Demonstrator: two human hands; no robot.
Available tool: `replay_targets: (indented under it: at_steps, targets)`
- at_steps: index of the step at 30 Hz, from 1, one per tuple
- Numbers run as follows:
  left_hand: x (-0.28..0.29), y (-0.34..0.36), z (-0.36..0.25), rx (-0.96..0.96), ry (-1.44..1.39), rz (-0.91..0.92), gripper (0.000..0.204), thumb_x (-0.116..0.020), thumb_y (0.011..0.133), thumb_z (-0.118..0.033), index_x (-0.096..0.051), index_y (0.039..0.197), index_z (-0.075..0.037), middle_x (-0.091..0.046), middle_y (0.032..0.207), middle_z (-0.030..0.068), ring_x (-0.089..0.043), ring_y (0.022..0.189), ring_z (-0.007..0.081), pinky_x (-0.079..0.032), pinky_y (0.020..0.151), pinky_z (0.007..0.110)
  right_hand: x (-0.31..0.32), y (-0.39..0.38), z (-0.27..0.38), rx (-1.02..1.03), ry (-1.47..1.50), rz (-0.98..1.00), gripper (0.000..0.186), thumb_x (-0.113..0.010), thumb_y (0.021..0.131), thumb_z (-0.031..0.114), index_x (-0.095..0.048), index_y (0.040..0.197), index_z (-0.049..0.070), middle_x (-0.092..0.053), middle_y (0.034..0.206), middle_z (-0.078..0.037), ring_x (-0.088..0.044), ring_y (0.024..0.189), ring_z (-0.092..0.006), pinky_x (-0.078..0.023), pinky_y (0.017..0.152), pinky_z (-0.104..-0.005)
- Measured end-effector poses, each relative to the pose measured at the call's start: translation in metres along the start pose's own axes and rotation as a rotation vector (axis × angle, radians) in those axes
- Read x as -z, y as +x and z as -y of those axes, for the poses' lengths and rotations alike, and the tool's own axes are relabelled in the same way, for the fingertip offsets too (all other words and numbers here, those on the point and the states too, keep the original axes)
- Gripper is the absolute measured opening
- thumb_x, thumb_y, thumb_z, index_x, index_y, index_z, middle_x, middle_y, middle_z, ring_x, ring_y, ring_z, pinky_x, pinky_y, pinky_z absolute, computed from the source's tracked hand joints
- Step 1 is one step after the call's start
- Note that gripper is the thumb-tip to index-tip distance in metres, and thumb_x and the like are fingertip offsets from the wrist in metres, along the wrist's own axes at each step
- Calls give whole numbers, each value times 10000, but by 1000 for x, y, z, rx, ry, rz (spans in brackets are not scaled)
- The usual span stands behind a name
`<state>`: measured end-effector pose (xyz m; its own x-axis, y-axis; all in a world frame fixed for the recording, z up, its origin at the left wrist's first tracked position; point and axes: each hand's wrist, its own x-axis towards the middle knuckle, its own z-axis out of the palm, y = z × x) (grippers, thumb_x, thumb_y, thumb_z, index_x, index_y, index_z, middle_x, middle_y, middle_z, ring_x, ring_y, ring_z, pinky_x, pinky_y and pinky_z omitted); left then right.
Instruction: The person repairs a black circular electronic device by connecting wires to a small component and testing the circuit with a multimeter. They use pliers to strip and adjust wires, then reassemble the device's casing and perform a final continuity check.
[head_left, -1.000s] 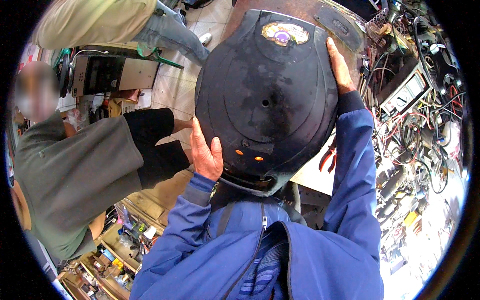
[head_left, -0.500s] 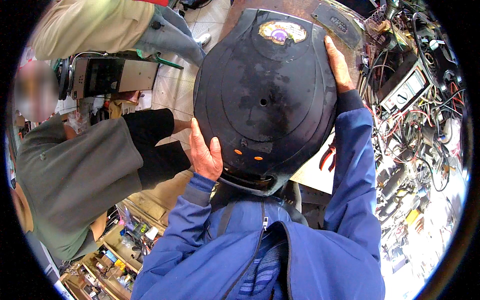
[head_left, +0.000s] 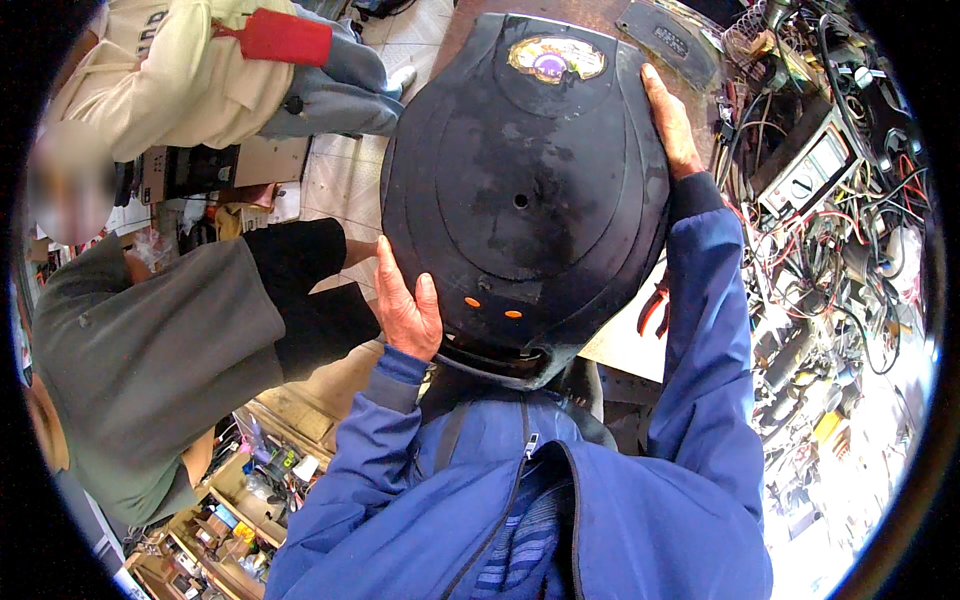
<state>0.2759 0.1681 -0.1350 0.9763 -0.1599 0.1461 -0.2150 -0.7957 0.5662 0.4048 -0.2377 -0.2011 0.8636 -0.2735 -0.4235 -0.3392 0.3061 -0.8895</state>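
Note:
A large, rounded black plastic housing (head_left: pixel 520 245) stretches in front of me, away from my lap. It has a small round hole near its middle, two small orange ovals near its close end and a worn oval sticker (head_left: pixel 556 62) at the far end. My left hand (head_left: pixel 407 312) presses against its near left edge, fingers stretched along the side and thumb on top. My right hand (head_left: pixel 675 125) grips the far right edge. The housing is held between both hands; its underside is hidden.
Cables and parts are heaped at the right around a multimeter (head_left: pixel 808 180). Red-handled pliers (head_left: pixel 653 310) lie on a pale surface by my right forearm. At left are a person in a dark green top (head_left: pixel 170 330) and another in a cream top (head_left: pixel 190 80). Wooden drawers (head_left: pixel 240 495) hold small parts.
The housing and my hands have shifted very slightly left in view. The person in the cream top has moved, and a red flat item now shows there. My grip looks the same.

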Motion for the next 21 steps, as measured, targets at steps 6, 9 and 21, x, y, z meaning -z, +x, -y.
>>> replay_targets:
  at_steps: [6,9,21]
  targets:
    - [1,0,-1,15,16,7,700,-522,1014,-276,-262,1557,81,-431,1505,318,-471,1362,458,-377,1144,452,-3,-1,0,-12,44,0,568,-603,1010,504,-697,1223,-14,-710,1152,-81,-648,1004,-162,-502,895,-307]
    - [1,1,-2,17,27,8,701,-527,1001,-267,-270,1555,79,-440,1493,321,-475,1353,464,-378,1141,461,3,6,-9,-4,71,34,563,-594,1017,498,-693,1232,-12,-701,1163,-74,-634,1040,-165,-493,929,-310]
    - [0,0,-7,37,19,33,702,-477,1028,-300,-243,1553,101,-373,1537,335,-399,1411,468,-308,1186,477,1,0,-9,148,-22,45,617,-565,1009,544,-710,1085,-52,-730,982,-108,-631,935,-180,-494,870,-349]
